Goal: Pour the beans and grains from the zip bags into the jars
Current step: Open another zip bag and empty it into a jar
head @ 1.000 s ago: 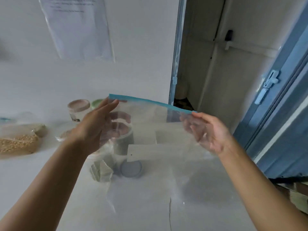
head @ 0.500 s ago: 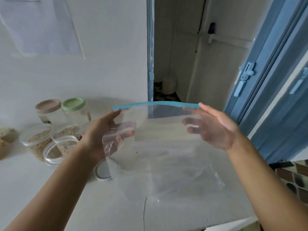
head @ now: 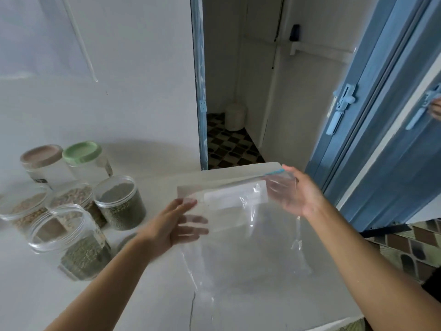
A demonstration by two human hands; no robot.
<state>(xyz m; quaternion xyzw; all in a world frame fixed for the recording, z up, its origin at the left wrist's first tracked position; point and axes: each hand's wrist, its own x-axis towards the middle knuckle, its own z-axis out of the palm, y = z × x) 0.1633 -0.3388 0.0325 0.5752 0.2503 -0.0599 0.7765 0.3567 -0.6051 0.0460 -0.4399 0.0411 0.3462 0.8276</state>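
An empty clear zip bag (head: 241, 237) with a blue zip strip hangs low over the right part of the white table (head: 148, 295). My left hand (head: 171, 225) pinches its left top corner, fingers showing through the plastic. My right hand (head: 298, 194) pinches the right top corner at the strip. An open jar of green beans (head: 74, 244) stands left of my left arm. Behind it are open jars of dark green grains (head: 119, 204) and tan grains (head: 74, 199), with one more open jar (head: 21, 211) at the left edge.
Two lidded jars, a pink-lidded jar (head: 41, 158) and a green-lidded jar (head: 82, 152), stand by the wall. A loose lid (head: 125, 240) lies partly hidden behind my left forearm. The table ends close on the right, by a blue door (head: 381, 139) and an open doorway (head: 233, 115).
Both hands have brought the bag down and tipped it flatter toward the table. The view has swung, so more jars show at the left.
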